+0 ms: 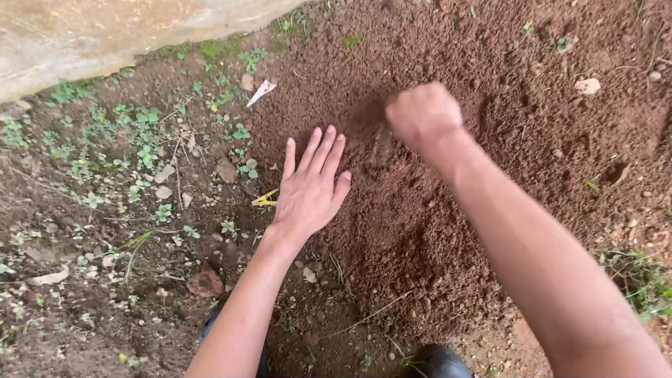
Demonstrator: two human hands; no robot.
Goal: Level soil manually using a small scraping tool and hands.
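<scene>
Near patch middle: loose reddish-brown crumbly soil bed (420, 210), both bare hands on it.
Left hand (311, 189): flat, palm down, fingers spread wide, pressed on soil at bed's left edge; holding nothing.
Right hand (423, 115): closed fist, knuckles up, motion-blurred, just above or touching soil toward bed's far middle; contents of fist hidden, cannot tell if soil or anything inside.
Soil location: fills centre and right of ground, mounded under and between hands; small dark holes toward right edge.
Left of bed: packed darker ground, small green clover-like weeds (140, 140), dry twigs, flat brown stone (205, 282).
Near left hand: small yellow plastic scrap (266, 199), just beside the thumb-side wrist area, not touched.
Far left corner: pale smooth concrete slab (105, 35); white torn scrap (262, 91) lying below it.
Near edge: black rounded shoe toe (437, 360).
Risk: judged — loose grains slide off mound if left palm lifts; fist strike could scatter soil over weeds or collapse nearby holes.
Risk 2: buried stones or twigs could scrape bare knuckles.
Textures: soil granular, dry-looking, clumpy; stones hard, rough; slab matte.
</scene>
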